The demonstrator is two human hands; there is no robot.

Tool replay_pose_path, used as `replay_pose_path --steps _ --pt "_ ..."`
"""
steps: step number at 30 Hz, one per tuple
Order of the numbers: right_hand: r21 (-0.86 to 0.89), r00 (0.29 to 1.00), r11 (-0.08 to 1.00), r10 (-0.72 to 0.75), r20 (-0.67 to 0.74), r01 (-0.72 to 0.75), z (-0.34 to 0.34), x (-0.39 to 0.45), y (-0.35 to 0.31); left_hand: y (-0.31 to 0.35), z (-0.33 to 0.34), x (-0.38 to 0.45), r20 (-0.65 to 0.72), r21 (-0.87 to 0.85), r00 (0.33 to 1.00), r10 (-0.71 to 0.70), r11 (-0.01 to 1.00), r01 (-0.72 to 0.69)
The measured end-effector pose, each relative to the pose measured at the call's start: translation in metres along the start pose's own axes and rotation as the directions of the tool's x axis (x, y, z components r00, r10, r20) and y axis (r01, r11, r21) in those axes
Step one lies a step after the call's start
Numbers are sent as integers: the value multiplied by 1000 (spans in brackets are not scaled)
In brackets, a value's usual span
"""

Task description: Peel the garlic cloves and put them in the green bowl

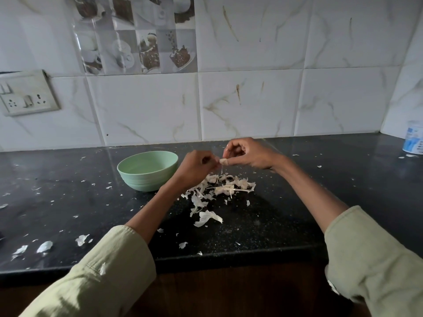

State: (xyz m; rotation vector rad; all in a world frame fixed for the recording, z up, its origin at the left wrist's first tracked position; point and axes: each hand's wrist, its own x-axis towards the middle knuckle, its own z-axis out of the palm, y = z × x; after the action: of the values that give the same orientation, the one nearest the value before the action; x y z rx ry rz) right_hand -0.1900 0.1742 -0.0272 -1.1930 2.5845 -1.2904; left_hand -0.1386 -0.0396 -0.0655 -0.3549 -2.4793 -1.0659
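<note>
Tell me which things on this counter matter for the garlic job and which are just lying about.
For the job:
garlic clove, pinched by the right hand
left hand, pulling at its skin
green bowl
pile of garlic skins

Lying about:
white tub at far right
wall socket

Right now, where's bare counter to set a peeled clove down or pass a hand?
Barest stretch: the black counter between the right hand and the white tub, only stray flakes. Left of the green bowl is lightly speckled. Crowded: the garlic skin pile under both hands, right of the bowl.
</note>
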Motion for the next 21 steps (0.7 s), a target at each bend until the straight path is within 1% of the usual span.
replay_pose_path --steps 3,5,6,10,14,16,17,19,21 --pt "106 999 994 34 -34 -30 -4 -2 3 3 -2 0 7 -129 999 -33 991 34" --pt "147 997 988 55 -48 -48 -5 -2 5 6 -3 -1 27 -236 998 -56 970 61" --pt "160 997 985 66 -48 -58 -6 -2 5 7 -3 -1 33 -261 998 -56 963 62" --pt "195 997 979 71 -24 -64 -4 -3 3 9 -1 -4 -14 -191 1000 -14 981 12" --pt "296 997 953 70 -30 -58 1 -3 -2 8 0 -3 -80 -218 996 -26 976 8" --pt "262 997 964 59 -47 -44 4 -4 -5 8 0 -2 -114 -229 993 -39 973 12" --pt "211 997 977 41 -61 -27 5 -4 -6 8 1 -2 -115 -212 993 -38 977 12" --pt "76 996 997 -13 -88 20 6 -6 -10 7 4 -2 -110 -155 994 -23 988 5" --pt "-75 993 997 -43 -107 35 6 -8 -13 5 6 -1 -116 -81 993 -3 997 -6"
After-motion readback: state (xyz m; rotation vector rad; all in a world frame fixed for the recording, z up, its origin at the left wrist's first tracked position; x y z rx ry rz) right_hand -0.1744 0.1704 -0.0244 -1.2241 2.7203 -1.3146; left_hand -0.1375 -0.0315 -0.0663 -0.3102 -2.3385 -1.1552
